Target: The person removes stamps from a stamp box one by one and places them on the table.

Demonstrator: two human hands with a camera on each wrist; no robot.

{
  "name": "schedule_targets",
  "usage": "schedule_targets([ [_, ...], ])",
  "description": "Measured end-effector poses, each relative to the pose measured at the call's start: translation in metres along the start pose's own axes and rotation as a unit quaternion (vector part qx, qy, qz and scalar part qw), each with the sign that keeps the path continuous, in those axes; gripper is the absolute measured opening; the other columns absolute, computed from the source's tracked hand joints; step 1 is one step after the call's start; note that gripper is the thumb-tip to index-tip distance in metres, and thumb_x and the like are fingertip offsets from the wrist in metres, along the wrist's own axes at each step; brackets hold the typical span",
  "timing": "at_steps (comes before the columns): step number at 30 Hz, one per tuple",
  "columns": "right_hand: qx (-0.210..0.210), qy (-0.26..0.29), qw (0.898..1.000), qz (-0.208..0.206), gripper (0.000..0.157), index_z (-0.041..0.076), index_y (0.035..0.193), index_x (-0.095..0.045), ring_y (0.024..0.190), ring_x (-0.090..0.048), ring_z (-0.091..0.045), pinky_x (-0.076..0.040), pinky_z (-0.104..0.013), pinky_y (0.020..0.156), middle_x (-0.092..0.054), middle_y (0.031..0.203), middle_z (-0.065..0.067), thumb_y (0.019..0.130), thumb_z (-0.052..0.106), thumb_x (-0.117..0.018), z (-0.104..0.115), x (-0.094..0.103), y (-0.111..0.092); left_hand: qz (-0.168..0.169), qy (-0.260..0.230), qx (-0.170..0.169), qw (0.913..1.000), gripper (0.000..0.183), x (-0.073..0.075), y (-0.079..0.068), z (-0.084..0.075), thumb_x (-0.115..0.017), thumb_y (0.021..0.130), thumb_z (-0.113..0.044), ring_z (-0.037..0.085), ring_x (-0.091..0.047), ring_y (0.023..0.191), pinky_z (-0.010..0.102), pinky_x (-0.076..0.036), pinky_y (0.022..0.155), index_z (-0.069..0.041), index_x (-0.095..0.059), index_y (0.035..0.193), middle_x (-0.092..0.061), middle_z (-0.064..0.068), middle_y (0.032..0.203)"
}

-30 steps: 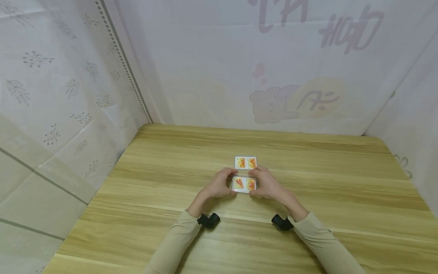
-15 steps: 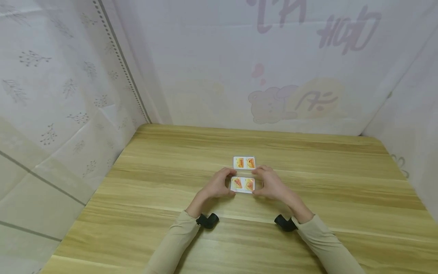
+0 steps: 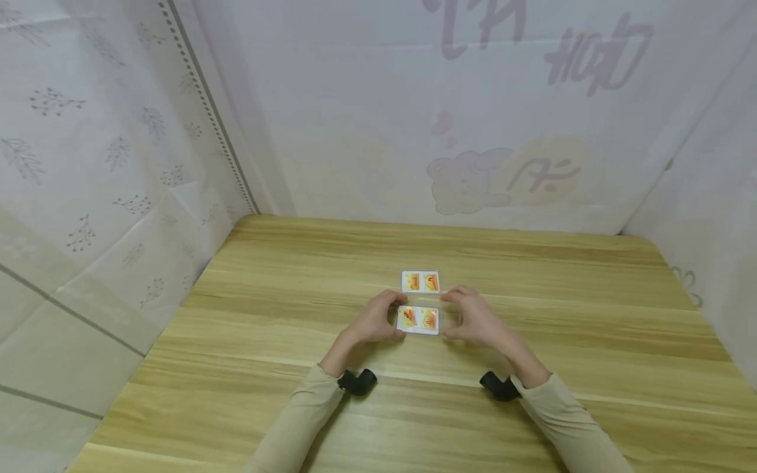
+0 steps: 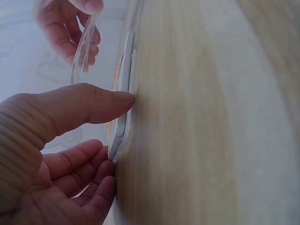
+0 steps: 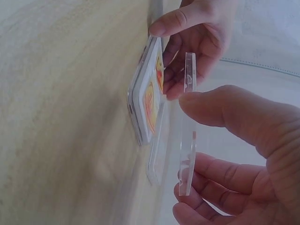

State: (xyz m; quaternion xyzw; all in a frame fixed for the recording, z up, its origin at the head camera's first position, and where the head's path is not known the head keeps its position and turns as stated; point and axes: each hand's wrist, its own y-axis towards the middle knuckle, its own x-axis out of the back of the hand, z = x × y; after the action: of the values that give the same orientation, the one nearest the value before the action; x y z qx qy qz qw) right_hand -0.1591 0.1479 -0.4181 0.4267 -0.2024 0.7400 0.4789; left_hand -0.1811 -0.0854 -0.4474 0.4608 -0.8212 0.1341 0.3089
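My left hand point(image 3: 375, 318) pinches the left end of a shallow clear plastic case point(image 4: 121, 138) between thumb and fingers. White cards with orange and yellow pictures point(image 3: 418, 320) lie face up in it, low at the wooden table. Just off the case's right end, my right hand point(image 3: 473, 318) grips a thin clear lid point(image 5: 187, 140) by its edges, thumb on one side and fingers on the other. The lid is raised above the cards, with a gap between in both wrist views; from the head it is nearly invisible.
A second flat case with similar picture cards point(image 3: 420, 282) lies just beyond the first on the wood-grain table point(image 3: 284, 276). Pale printed cloth point(image 3: 331, 131) hangs behind and at the sides. A black camera mount point(image 3: 357, 382) sits at each wrist.
My right hand has moved right, away from the case's right end, with the clear lid. The left hand keeps its grip. The head view has shifted slightly.
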Motion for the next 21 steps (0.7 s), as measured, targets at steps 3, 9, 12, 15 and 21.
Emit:
schedule_targets([
  [3, 0.001, 0.003, 1.0, 0.001, 0.06, -0.011, 0.116, -0.057, 0.109, -0.051, -0.038, -0.045, -0.049, 0.093, -0.056, 0.116, -0.021, 0.065, 0.009, -0.081, -0.001, 0.003, -0.001, 0.0, -0.002, 0.001, 1.0, 0.063, 0.0, 0.0, 0.0, -0.08, 0.064, 0.005, 0.033, -0.051, 0.111, 0.044, -0.041, 0.098, 0.01, -0.051, 0.119, -0.055, 0.019, 0.117],
  [9, 0.003, 0.004, 1.0, 0.004, 0.059, -0.012, 0.115, -0.057, 0.109, -0.052, -0.04, -0.044, -0.051, 0.093, -0.056, 0.115, -0.023, 0.065, 0.007, -0.08, -0.006, 0.007, -0.003, 0.0, 0.003, -0.001, 1.0, 0.063, 0.0, -0.001, 0.0, -0.08, 0.064, 0.004, 0.033, -0.051, 0.111, 0.044, -0.041, 0.098, 0.01, -0.051, 0.12, -0.055, 0.02, 0.118],
  [12, 0.007, -0.001, 1.0, 0.004, 0.058, -0.013, 0.114, -0.057, 0.107, -0.052, -0.041, -0.045, -0.052, 0.091, -0.057, 0.114, -0.024, 0.064, 0.006, -0.08, -0.008, 0.01, -0.004, 0.0, 0.006, 0.002, 1.0, 0.063, 0.0, -0.001, 0.0, -0.08, 0.064, 0.004, 0.033, -0.051, 0.111, 0.043, -0.041, 0.098, 0.01, -0.051, 0.12, -0.055, 0.019, 0.118],
  [15, 0.005, -0.003, 1.0, 0.003, 0.058, -0.013, 0.114, -0.057, 0.106, -0.053, -0.04, -0.045, -0.051, 0.091, -0.057, 0.113, -0.024, 0.064, 0.006, -0.08, -0.01, 0.013, -0.004, 0.0, 0.006, 0.004, 1.0, 0.063, 0.0, -0.001, 0.0, -0.08, 0.065, 0.003, 0.032, -0.051, 0.111, 0.043, -0.041, 0.098, 0.01, -0.051, 0.12, -0.055, 0.019, 0.118],
  [21, -0.012, 0.0, 1.0, 0.0, 0.06, -0.012, 0.116, -0.056, 0.095, -0.055, -0.035, -0.049, -0.047, 0.084, -0.056, 0.113, -0.023, 0.064, 0.006, -0.08, -0.016, 0.02, -0.007, 0.0, 0.008, 0.0, 1.0, 0.063, 0.0, -0.001, -0.001, -0.08, 0.065, 0.004, 0.033, -0.051, 0.112, 0.043, -0.041, 0.099, 0.01, -0.051, 0.12, -0.055, 0.02, 0.118],
])
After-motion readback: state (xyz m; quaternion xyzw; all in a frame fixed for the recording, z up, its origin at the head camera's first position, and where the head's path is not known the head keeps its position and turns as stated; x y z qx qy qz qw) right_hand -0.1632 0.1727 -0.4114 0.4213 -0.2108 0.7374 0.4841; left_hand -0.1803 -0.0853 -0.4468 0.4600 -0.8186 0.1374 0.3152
